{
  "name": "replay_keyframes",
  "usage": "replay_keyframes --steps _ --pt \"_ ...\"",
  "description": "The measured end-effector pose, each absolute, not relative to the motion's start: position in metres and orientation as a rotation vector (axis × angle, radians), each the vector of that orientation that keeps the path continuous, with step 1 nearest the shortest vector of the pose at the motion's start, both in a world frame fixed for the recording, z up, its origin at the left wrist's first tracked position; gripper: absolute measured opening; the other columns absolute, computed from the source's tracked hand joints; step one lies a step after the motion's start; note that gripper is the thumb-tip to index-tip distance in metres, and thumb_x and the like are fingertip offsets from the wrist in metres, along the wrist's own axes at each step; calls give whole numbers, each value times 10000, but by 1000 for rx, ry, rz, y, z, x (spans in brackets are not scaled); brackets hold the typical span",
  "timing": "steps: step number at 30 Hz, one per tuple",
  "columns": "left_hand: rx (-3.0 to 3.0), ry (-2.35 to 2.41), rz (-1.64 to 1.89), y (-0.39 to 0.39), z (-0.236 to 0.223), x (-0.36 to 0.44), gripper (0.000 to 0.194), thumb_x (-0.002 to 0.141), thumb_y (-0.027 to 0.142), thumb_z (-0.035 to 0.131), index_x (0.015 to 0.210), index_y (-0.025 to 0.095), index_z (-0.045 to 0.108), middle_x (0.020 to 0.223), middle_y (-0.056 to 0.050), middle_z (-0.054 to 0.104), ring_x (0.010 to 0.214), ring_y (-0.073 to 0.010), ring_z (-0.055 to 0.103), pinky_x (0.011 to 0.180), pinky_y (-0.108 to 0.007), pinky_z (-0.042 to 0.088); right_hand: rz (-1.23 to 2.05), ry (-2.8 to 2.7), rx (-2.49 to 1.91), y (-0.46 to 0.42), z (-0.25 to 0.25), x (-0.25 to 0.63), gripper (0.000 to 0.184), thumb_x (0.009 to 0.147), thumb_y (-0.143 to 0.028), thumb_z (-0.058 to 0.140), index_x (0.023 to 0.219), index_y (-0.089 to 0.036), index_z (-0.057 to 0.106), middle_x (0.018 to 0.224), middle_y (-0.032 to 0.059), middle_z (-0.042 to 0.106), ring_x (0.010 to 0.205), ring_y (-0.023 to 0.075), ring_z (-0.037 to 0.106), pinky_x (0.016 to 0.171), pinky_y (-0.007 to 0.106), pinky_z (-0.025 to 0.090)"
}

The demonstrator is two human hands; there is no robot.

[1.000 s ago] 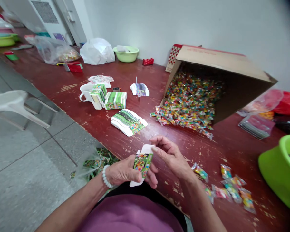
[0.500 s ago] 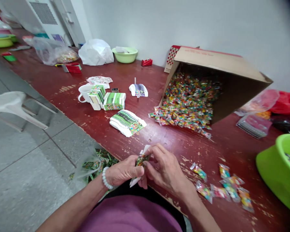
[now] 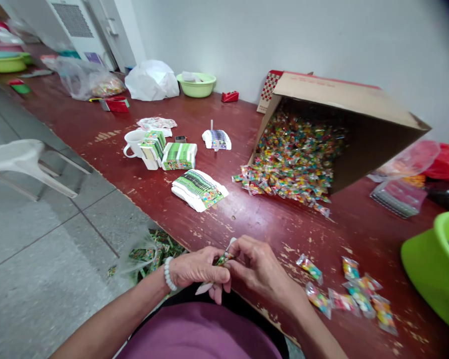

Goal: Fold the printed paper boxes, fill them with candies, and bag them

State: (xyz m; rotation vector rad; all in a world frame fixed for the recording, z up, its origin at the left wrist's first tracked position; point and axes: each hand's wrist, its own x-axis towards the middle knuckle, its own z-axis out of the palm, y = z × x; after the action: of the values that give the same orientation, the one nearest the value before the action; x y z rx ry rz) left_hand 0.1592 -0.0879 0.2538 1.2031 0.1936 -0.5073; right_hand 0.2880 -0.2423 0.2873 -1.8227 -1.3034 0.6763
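Observation:
Both hands meet over the table's front edge around a small printed candy carton with white end flaps. My left hand, wearing a bead bracelet, wraps its fingers and thumb around the carton. At its upper end, the fingertips of my right hand pinch the carton by a flap. Much of the carton is hidden by the fingers. Beyond the hands lies a stack of flat green cartons. To the right, several small clear packets of colourful candy lie loose.
A tipped cardboard box spills candy packets onto the red table. A green basin stands at right. A mug and bundled cartons sit farther back. Below the edge, a plastic bag holds printed cartons; a white stool stands left.
Both hands have moved slightly down, and the carton has turned so less of its printed face shows. The left thumb has shifted right across it.

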Motion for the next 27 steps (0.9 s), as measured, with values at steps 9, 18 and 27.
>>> replay_keyframes --steps 9,18,27 --pt "1191 261 -483 -85 259 162 473 643 419 838 965 155 614 695 4 667 529 -126 636 564 -233 500 861 -1307 -1655 -250 288 287 105 941 -173 507 854 -210 552 710 -41 622 628 115 547 609 220 397" --pt "1553 336 -376 -101 272 161 97 717 230 669 759 161 616 603 28 629 500 -107 594 475 -185 441 949 -1082 -1578 -242 277 281 157 969 -299 519 854 -204 566 683 -19 645 620 136 584 616 244 438" --pt "1607 249 -412 -94 272 160 277 646 321 773 785 176 581 631 54 562 525 -94 552 466 -181 460 972 -1334 -1686 -251 293 282 87 847 -133 561 875 -216 566 757 -39 623 677 131 547 614 226 402"
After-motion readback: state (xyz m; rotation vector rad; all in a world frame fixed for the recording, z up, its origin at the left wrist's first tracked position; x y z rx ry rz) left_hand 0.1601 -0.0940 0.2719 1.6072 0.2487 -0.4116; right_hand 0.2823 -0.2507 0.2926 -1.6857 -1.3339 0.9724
